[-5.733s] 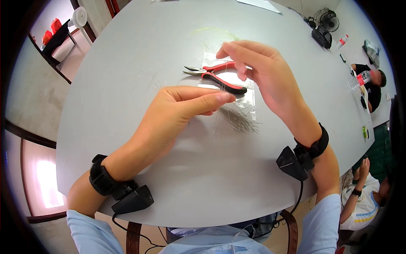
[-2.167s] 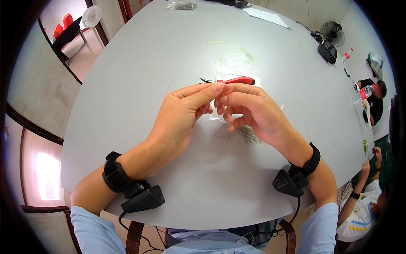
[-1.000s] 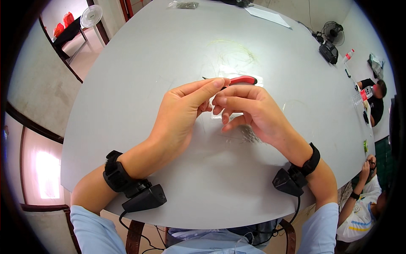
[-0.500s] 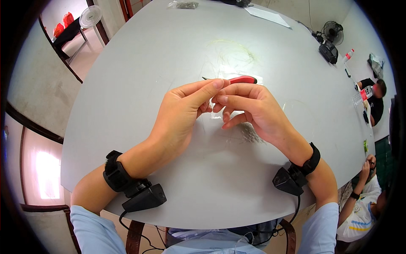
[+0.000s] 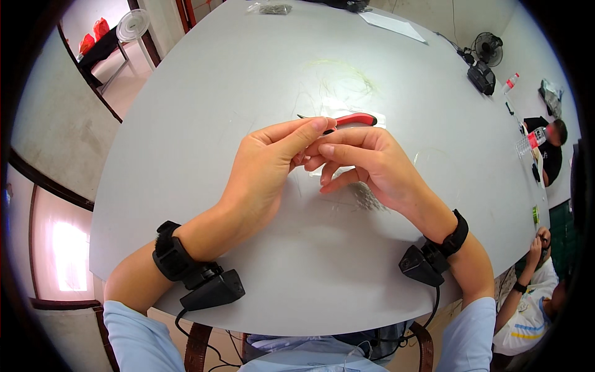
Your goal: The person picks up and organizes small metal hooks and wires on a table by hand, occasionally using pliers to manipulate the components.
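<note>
Over the middle of the table, my left hand point(image 5: 263, 158) pinches thumb against forefinger; whatever lies between them is too small to name. My right hand point(image 5: 372, 155) meets it there, its thumb and forefinger also closed together and its other fingers curled loosely. Just beyond the fingertips lie red-handled pliers point(image 5: 357, 118) with a dark pointed tip, partly hidden by my left hand. A scatter of small grey pieces point(image 5: 369, 198) is on the table below my right hand, partly covered by it. Farther off rests a loose coil of thin yellowish strand point(image 5: 365, 80).
At the table's point(image 5: 186, 142) far edge are a clear bag of grey bits point(image 5: 275, 9) and a white sheet point(image 5: 393, 26). A black case point(image 5: 481, 77), a fan point(image 5: 488, 48) and bottles point(image 5: 511, 82) stand at the right. Another person's hands point(image 5: 539, 245) show at the lower right.
My right hand's thumb and fingers have shifted slightly left and down, closer against my left fingers. My left hand stays nearly still; the pliers have not moved.
</note>
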Tool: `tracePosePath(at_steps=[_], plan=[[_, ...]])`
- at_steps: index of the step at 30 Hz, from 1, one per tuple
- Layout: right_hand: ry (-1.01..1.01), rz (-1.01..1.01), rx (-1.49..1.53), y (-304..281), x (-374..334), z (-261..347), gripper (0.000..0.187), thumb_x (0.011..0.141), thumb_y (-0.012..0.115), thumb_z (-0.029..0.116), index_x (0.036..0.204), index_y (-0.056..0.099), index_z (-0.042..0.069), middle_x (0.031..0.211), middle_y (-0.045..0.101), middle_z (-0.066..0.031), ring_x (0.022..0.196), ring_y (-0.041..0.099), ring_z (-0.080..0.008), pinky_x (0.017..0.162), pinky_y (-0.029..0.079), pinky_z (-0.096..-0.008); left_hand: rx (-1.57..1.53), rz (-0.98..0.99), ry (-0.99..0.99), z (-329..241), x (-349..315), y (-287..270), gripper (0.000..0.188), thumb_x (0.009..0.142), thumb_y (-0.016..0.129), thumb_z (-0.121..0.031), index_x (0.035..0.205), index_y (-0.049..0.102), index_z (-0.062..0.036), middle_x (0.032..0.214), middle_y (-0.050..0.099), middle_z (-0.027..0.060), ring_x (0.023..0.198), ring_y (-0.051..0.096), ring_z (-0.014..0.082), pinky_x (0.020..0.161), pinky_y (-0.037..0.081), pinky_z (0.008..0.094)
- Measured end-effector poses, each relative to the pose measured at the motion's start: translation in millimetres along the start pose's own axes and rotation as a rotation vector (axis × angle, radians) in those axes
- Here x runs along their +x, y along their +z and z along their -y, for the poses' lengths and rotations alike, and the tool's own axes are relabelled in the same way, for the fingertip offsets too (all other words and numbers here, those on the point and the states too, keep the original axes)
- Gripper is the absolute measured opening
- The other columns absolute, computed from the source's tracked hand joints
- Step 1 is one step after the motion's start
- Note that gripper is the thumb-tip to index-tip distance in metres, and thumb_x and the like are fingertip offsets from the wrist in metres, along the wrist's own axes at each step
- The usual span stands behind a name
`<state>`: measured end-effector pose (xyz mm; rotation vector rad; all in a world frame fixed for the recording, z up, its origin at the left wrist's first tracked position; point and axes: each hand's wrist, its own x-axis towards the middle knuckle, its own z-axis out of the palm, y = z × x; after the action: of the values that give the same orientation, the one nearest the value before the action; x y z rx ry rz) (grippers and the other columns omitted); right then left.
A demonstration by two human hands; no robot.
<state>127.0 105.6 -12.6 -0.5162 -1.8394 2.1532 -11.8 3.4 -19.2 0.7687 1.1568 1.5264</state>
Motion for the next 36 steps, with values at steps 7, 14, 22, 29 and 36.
tracePosePath(at_steps=[7,14,22,29,36], plan=[[0.011,-0.035,0.006,-0.2,-1.1,1.4,0.024,0.087,0.052,0.016,0.094,0.065,-0.003,0.087,0.064,-0.0096,0.074,0.06,-0.0131,0.065,0.054,-0.0292,0.01,0.02,0.008,-0.7,-0.7,2.0,0.033,0.092,0.054,-0.023,0.112,0.059,0.0029,0.086,0.059,0.0014,0.072,0.046,0.0084,0.073,0.042,0.0228],[0.013,-0.034,-0.015,-0.2,-0.9,1.3,0.023,0.087,0.052,0.016,0.094,0.066,-0.002,0.087,0.065,-0.009,0.077,0.06,-0.0125,0.064,0.054,-0.0289,0.011,0.03,0.005,-0.3,-0.1,1.8,0.031,0.092,0.053,-0.022,0.111,0.06,0.0026,0.084,0.058,0.0007,0.072,0.045,0.0083,0.072,0.041,0.0227],[0.0,-0.02,-0.039,-0.7,-1.1,0.8,0.021,0.087,0.056,0.016,0.095,0.066,-0.001,0.089,0.064,-0.0087,0.078,0.06,-0.012,0.063,0.053,-0.0279,0.011,0.003,0.002,-0.6,-0.5,3.5,0.031,0.092,0.053,-0.021,0.111,0.06,0.002,0.09,0.06,0.0015,0.072,0.046,0.0083,0.072,0.042,0.0231],[-0.013,-0.026,-0.04,-1.9,-2.4,3.2,0.024,0.086,0.057,0.018,0.098,0.064,-0.002,0.09,0.064,-0.0089,0.072,0.059,-0.0119,0.064,0.053,-0.0284,0.007,-0.014,-0.015,0.6,1.4,2.4,0.032,0.092,0.054,-0.022,0.113,0.059,0.0015,0.097,0.062,0.0031,0.077,0.049,0.0072,0.076,0.042,0.0229],[-0.044,-0.064,-0.025,-1.8,-2.7,1.7,0.025,0.087,0.055,0.017,0.101,0.064,-0.001,0.089,0.064,-0.0083,0.074,0.059,-0.0126,0.065,0.054,-0.0291,0.014,-0.042,-0.017,2.6,1.5,4.2,0.031,0.091,0.055,-0.022,0.112,0.06,0.0001,0.096,0.061,0.0017,0.078,0.049,0.0076,0.078,0.042,0.0227]])
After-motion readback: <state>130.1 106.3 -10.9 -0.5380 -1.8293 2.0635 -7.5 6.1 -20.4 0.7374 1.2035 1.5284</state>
